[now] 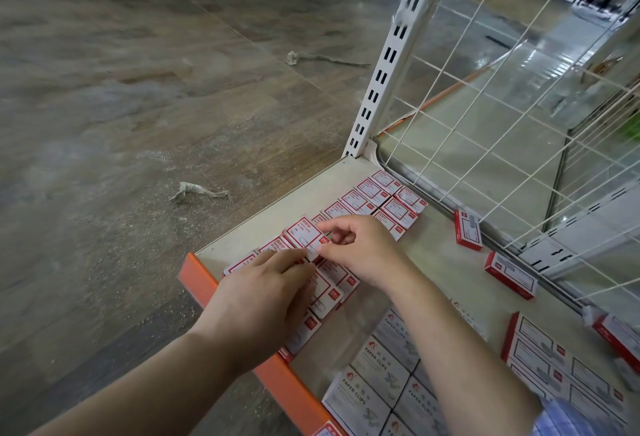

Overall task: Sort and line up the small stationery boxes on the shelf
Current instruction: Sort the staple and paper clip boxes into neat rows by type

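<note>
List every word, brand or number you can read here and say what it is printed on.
"PAPER CLIPS": on the white boxes at the shelf's near end.
"deli": red tab of the small box under the right hand.
The red-bordered label print on the small boxes, including those under the left hand, is too small to read.
The loose red boxes by the wire grid are blurred.

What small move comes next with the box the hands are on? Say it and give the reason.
Probably lower the tilted box flat into its row. The right hand pinches its edge and it sits raised and askew above its neighbours, while the left hand rests on the boxes in front; the boxes behind already lie flat in line.
</note>
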A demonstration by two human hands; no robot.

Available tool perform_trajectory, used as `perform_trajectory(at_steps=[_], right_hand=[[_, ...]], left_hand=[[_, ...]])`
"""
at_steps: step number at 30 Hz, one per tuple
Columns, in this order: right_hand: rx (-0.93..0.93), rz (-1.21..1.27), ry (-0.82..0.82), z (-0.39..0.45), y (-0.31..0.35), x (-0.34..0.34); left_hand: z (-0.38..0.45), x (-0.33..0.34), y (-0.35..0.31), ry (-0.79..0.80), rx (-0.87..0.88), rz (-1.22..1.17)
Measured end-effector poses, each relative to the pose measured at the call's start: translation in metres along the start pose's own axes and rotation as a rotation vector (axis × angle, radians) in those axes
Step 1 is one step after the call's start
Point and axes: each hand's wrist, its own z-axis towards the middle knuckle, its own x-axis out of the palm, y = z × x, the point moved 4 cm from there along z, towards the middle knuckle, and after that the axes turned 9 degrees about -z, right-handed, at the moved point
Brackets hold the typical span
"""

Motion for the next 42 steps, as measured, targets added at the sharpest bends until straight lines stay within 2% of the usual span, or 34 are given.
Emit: perform_trajectory(at_steps=[10, 17, 42], right_hand=[[-0.052, -0.045, 0.024, 0.015, 0.005, -0.003], [-0.083, -0.091, 0.138, 0.017, 0.012, 0.003], [-0.076, -0.068, 0.085, 0.014, 0.009, 0.006]], left_hand=[[-0.001, -0.001, -0.001, 0.01, 0.006, 0.014], [-0.001, -0.001, 0.0, 0.026, 0.018, 0.028], [0.0, -0.002, -0.004, 0.055, 0.028, 0.053]])
